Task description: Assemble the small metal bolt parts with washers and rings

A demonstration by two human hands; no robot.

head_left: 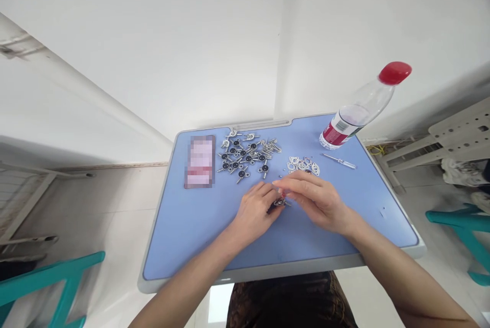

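Observation:
My left hand (257, 207) is closed round a small metal part (280, 202) just above the blue table (184, 226). Over that part, my right hand (319, 200) has its thumb and forefinger pinched on a tiny reddish piece (284, 194), too small to make out. Beyond my left hand lies a group of metal parts with black round centres (242, 153). Flat metal plates (298, 164) are spread just past my right hand, which partly hides them. A few silver pieces (272, 146) lie heaped at the right of the black-centred parts.
A blurred phone-like rectangle (200, 161) lies at the table's left. Towards the back right stands a clear bottle (360, 108) with a red cap, and a screwdriver (339, 160) lies in front of it. Teal stools (57, 277) flank the table. A white wall rises behind.

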